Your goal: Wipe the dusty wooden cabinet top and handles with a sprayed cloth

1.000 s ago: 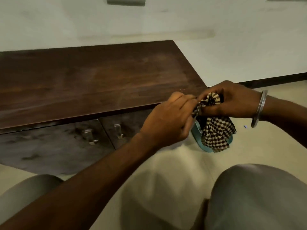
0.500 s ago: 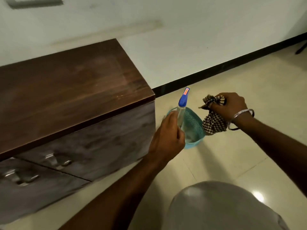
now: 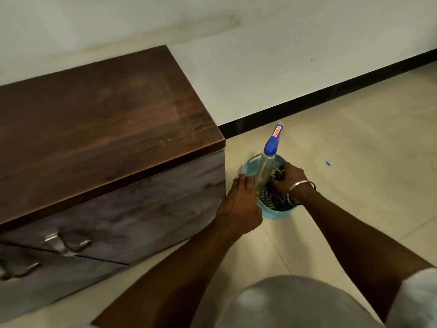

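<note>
Left hand [image 3: 238,202] gripping clear blue-nozzled spray bottle [image 3: 264,171], right hand [image 3: 292,177] clutching checked cloth [image 3: 272,197] inside blue plastic basket [image 3: 276,214]; I'm fearing leaning bottle tipping basket.

Dust-smudged dark brown wooden cabinet top [image 3: 94,129] lies flat above 2 curved metal handles [image 3: 67,243] on the grey front. By its right end, a black-and-white checked cloth [image 3: 272,197] is bunched inside a blue plastic basket [image 3: 275,213], where a clear blue-nozzled spray bottle [image 3: 266,171] stands tilted.
</note>
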